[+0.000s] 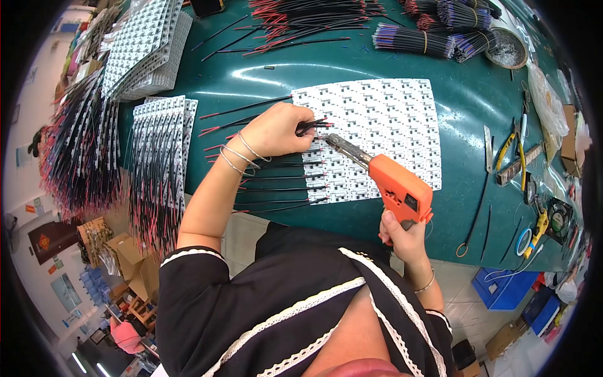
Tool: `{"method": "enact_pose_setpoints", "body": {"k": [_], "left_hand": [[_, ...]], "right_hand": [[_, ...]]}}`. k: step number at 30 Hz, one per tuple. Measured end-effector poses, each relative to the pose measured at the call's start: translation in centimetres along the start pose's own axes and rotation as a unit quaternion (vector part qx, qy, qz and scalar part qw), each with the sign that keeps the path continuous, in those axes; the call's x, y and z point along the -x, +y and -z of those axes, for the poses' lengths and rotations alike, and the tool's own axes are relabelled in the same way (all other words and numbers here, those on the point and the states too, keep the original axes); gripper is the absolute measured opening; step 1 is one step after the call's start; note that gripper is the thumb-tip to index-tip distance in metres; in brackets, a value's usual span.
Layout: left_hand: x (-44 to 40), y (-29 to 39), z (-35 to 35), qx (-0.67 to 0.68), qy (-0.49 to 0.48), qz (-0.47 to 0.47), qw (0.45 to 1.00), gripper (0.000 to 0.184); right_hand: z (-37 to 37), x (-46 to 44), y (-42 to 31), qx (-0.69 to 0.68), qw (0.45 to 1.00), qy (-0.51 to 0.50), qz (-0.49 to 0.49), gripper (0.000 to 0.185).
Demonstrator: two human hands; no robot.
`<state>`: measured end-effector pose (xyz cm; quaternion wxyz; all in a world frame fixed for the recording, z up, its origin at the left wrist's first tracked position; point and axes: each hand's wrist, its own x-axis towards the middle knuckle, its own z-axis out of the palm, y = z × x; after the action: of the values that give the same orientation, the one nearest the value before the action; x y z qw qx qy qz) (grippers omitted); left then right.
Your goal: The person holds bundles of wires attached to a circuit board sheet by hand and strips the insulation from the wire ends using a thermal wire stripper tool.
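Observation:
A white panel of small circuit boards (377, 138) lies flat on the green table. Several black wires with red ends (282, 188) stick out from its left edge. My left hand (276, 130) is closed around a few black wires (317, 124), their tips over the panel's left columns. My right hand (404, 235) grips an orange soldering gun (402, 185) by its handle. The gun's metal tip points up and left, close to the wire ends beside my left fingers. Whether the tip touches a board I cannot tell.
Wired panels (160, 144) hang over the table's left edge, with stacked white panels (144, 50) behind. Loose wires (314, 19) and bundled wires (414, 41) lie at the back near a round bowl (505, 49). Pliers (507, 151) and a blue bin (502, 289) are at right.

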<state>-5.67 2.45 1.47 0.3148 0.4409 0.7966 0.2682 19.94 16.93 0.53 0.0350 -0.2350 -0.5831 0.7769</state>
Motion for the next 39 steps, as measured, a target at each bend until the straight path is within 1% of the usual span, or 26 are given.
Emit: {"method": "enact_pose_setpoints", "body": {"k": [4, 7, 8, 11, 12, 15, 18, 21, 25, 28, 31, 34, 37, 39], "left_hand": [[0.0, -0.1, 0.0, -0.007, 0.003, -0.001, 1.000, 0.016], [0.0, -0.1, -0.1, -0.007, 0.007, -0.003, 1.000, 0.017], [0.0, -0.1, -0.1, -0.009, 0.007, -0.004, 1.000, 0.017], [0.1, -0.5, -0.4, -0.005, 0.016, -0.018, 1.000, 0.017], [0.1, -0.7, -0.4, -0.002, 0.021, -0.024, 0.999, 0.017], [0.5, -0.7, -0.3, 0.008, 0.028, -0.020, 0.999, 0.019], [1.2, -1.2, -0.6, 0.049, 0.060, -0.019, 0.997, 0.019], [1.8, -0.9, -0.7, 0.034, 0.121, 0.034, 0.992, 0.018], [2.0, -0.3, -1.2, 0.009, 0.196, 0.002, 0.980, 0.019], [2.1, -0.6, -1.2, 0.042, 0.170, 0.024, 0.984, 0.016], [2.2, -0.5, -1.2, 0.142, 0.145, 0.048, 0.978, 0.016], [2.5, -0.5, -1.1, 0.164, 0.119, 0.083, 0.976, 0.017], [2.3, -1.5, -1.8, 0.131, 0.196, 0.003, 0.972, 0.020], [2.4, -1.4, -1.8, 0.095, 0.185, 0.032, 0.978, 0.018]], "right_hand": [[0.6, 0.3, -0.2, -0.032, 0.999, 0.015, -0.010, 0.024], [1.3, 0.1, -0.9, -0.042, 0.998, 0.037, 0.036, 0.031], [1.5, -0.1, -1.4, -0.049, 0.997, 0.042, 0.040, 0.038], [2.1, -0.9, -3.0, -0.050, 0.995, 0.026, 0.078, 0.043], [2.0, -1.2, -3.7, -0.059, 0.994, 0.033, 0.082, 0.047], [2.0, -2.1, -4.4, -0.083, 0.990, 0.016, 0.116, 0.049], [1.8, -2.5, -4.2, -0.107, 0.988, 0.012, 0.107, 0.049], [1.2, -2.8, -3.8, -0.121, 0.987, 0.032, 0.102, 0.048], [1.1, -3.0, -3.2, -0.125, 0.988, 0.043, 0.082, 0.047], [1.1, -2.8, -3.1, -0.129, 0.989, 0.035, 0.070, 0.045], [1.3, -2.2, -2.9, -0.117, 0.992, 0.026, 0.038, 0.043], [1.8, -1.5, -1.8, -0.072, 0.997, 0.007, 0.041, 0.039], [1.7, -0.8, -1.2, -0.029, 0.999, 0.012, 0.029, 0.036], [1.6, -0.5, -1.1, -0.020, 1.000, 0.006, 0.005, 0.034]]}}
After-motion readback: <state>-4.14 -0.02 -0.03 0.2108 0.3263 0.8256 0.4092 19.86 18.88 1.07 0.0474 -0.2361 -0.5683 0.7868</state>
